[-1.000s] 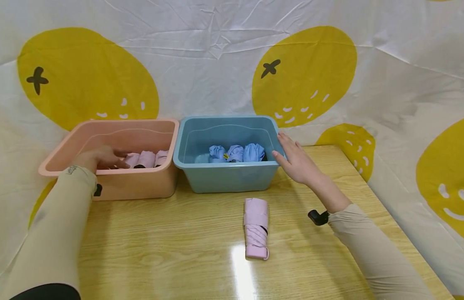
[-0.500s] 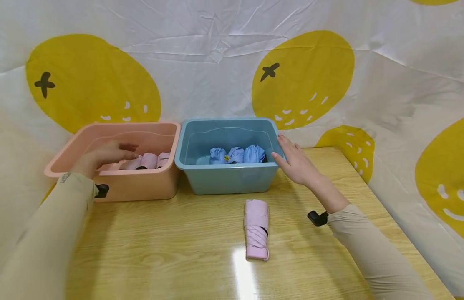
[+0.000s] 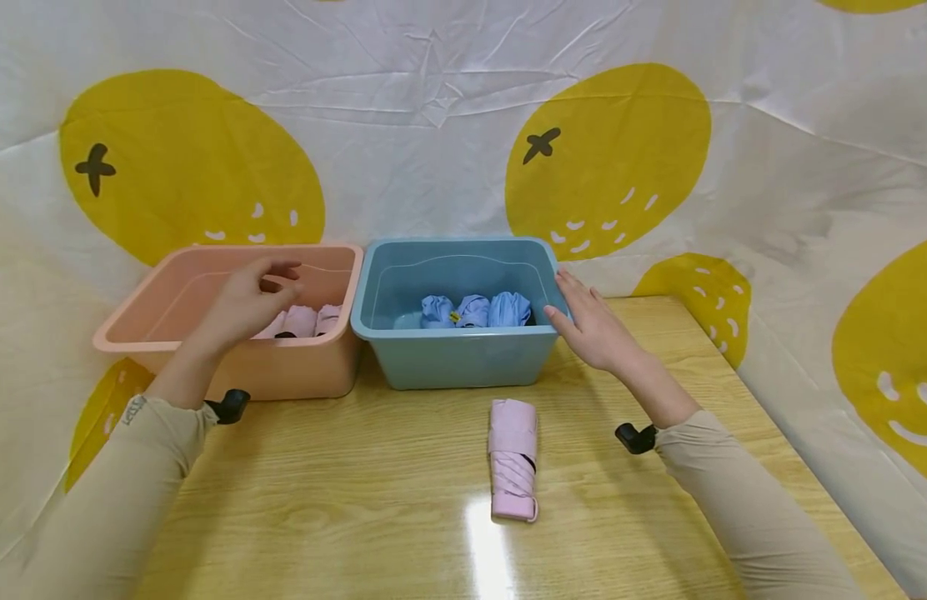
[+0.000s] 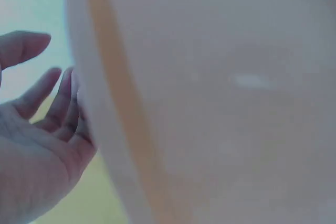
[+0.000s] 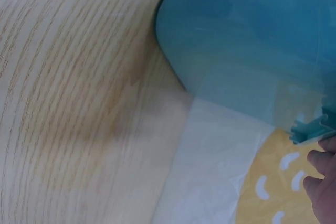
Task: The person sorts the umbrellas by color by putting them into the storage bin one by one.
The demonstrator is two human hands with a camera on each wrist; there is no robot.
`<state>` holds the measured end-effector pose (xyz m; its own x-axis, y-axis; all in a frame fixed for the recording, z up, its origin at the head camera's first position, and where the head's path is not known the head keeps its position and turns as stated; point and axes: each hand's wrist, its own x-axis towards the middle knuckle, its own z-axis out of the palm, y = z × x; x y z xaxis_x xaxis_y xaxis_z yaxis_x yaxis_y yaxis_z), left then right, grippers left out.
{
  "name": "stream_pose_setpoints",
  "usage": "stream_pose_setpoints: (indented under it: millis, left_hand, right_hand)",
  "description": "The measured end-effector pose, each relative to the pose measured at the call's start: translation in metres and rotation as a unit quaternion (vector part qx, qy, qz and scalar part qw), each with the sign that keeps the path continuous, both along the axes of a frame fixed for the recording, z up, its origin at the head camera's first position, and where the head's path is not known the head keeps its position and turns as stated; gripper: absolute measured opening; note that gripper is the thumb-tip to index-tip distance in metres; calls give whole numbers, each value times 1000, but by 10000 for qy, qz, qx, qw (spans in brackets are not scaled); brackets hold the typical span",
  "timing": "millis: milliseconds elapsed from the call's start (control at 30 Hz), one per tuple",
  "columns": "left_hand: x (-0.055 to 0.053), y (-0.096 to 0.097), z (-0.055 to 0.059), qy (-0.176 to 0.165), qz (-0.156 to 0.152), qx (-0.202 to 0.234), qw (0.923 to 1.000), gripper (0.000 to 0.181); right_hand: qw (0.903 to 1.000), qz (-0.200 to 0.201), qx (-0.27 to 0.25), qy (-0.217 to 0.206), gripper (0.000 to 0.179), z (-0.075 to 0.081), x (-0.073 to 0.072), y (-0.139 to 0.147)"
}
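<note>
My left hand is raised over the near part of the pink bin, fingers loosely bent and nothing in them. Folded pink umbrellas lie inside that bin, partly hidden by the hand. In the left wrist view, the bin's wall fills most of the picture beside the loose fingers. My right hand rests with straight fingers along the right rim of the blue bin. Three folded blue umbrellas sit in it. A folded pink umbrella lies lengthwise on the table in front of the blue bin.
The two bins stand side by side at the back of the wood-grain table. Behind them hangs a white cloth with yellow fruit prints, which also runs along the table's right edge.
My left hand has risen out of the pink bin and moved a little to the right, empty. The right hand has stayed at the blue bin's rim; the umbrella on the table has not moved.
</note>
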<state>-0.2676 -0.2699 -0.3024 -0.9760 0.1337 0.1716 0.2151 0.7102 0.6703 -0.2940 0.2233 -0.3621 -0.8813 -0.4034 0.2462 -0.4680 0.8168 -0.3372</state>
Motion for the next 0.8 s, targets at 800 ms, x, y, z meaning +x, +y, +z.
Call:
stream_pose_setpoints:
  millis: [800]
  left_hand:
    - [99,128,2,1231,-944,1873,9700,42]
  right_hand:
    - [10000,17,-19,72,72,-1,0,0]
